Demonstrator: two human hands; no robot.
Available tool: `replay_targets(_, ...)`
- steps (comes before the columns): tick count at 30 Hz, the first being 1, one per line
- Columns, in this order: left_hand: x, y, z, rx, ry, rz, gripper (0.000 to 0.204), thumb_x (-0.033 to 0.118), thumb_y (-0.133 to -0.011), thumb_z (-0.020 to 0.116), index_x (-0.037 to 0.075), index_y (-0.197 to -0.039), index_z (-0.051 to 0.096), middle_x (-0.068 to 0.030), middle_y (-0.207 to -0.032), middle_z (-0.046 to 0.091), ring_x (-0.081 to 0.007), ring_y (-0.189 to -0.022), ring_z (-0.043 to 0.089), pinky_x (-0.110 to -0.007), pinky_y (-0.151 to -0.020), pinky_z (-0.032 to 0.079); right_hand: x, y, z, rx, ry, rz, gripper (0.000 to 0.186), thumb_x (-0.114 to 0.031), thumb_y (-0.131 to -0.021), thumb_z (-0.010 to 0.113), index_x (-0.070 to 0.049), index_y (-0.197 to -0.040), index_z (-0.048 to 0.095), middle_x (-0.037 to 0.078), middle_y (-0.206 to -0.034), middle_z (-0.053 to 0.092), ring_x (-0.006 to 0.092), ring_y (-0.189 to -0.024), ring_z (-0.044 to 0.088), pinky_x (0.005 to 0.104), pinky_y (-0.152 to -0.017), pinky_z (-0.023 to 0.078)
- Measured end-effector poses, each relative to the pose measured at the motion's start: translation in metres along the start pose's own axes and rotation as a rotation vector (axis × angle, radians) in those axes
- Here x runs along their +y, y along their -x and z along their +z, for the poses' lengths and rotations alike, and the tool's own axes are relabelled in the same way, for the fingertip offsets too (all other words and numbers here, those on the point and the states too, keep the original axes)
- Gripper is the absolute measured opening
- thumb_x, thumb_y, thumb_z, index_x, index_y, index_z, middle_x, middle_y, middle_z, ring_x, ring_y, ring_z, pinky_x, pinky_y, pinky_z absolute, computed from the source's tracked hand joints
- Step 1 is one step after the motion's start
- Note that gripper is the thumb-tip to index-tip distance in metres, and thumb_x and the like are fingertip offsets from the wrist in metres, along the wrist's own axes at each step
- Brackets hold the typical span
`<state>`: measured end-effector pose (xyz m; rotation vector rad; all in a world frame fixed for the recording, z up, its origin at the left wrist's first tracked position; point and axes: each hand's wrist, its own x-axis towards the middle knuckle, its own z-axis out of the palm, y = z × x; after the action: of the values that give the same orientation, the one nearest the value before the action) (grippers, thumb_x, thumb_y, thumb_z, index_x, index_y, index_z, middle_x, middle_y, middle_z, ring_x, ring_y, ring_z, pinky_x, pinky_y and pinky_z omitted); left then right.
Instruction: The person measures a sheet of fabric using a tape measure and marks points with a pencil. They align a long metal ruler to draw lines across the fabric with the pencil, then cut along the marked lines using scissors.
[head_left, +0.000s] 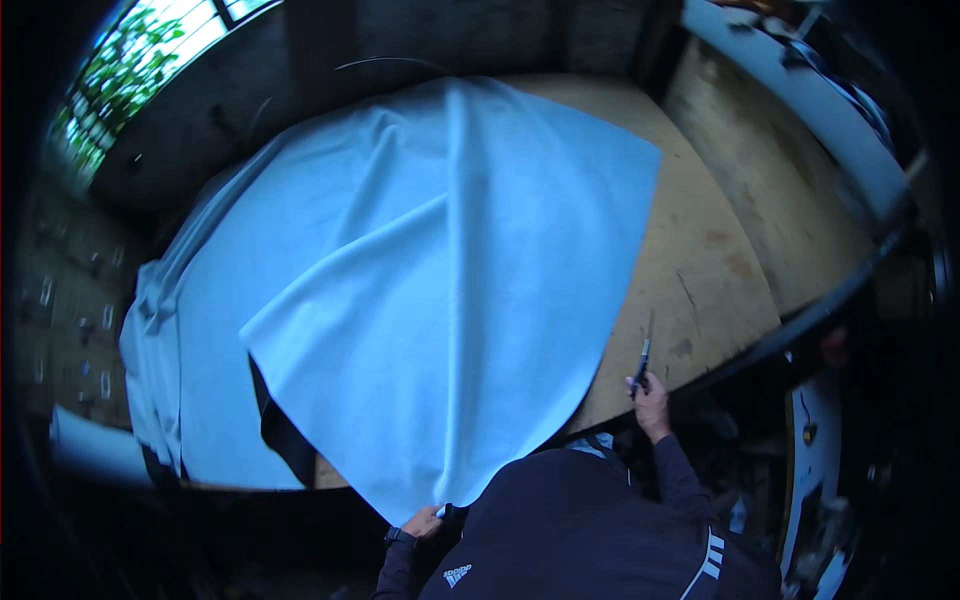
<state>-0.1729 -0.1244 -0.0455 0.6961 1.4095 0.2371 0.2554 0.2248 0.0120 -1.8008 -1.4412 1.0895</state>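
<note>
A large light-blue sheet of cloth or leather-like material [390, 290] covers most of the table, with a long raised fold running toward me. My left hand [423, 522], wearing a dark wristband, is closed on the near edge of this sheet, which hangs past the table's front edge. To the right, my right hand [652, 402] grips a pair of scissors [644, 362] by the dark handles. Their blades point away from me over bare wood, apart from the sheet. Whether the blades are spread cannot be made out.
The worn wooden table [715, 270] shows to the right of the sheet, its front edge slanting up to the right. A pale roll [95, 448] lies at the left. At the far left is a window [150, 75]. A pale-topped surface [770, 65] stands at the far right.
</note>
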Motion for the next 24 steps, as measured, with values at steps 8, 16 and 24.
replay_targets(8,0.010,-0.017,0.141,0.112,0.161,-0.191,0.031,0.012,-0.085,0.053,0.001,-0.110,0.068,-0.0065,-0.082,0.066,-0.0159,-0.075,0.059,-0.032,-0.068,0.046,-0.050,-0.178,0.003,-0.223,-0.075,-0.283,0.017,-0.016,-0.098,0.064,0.000,-0.104,0.061,0.001,-0.084,0.063,0.0070,-0.073,0.058,0.0233,-0.066,0.050)
replay_targets(16,0.049,-0.033,0.306,0.325,1.237,-0.019,0.027,0.009,-0.087,0.061,-0.001,-0.112,0.067,-0.0073,-0.103,0.070,-0.0155,-0.096,0.064,-0.031,-0.084,0.051,-0.071,-0.234,0.020,-0.299,0.206,-0.541,0.028,-0.020,-0.095,0.063,0.004,-0.110,0.062,0.022,-0.095,0.069,0.0340,-0.084,0.066,0.0414,-0.076,0.050)
replay_targets(24,0.038,0.027,0.078,1.409,0.722,0.053,0.033,0.018,-0.091,0.069,-0.001,-0.118,0.066,-0.0064,-0.100,0.070,-0.0133,-0.090,0.065,-0.030,-0.083,0.053,-0.056,-0.235,0.036,-0.352,0.710,-0.560,0.039,-0.029,-0.089,0.066,0.001,-0.113,0.061,0.025,-0.107,0.065,0.0431,-0.099,0.062,0.0486,-0.084,0.048)
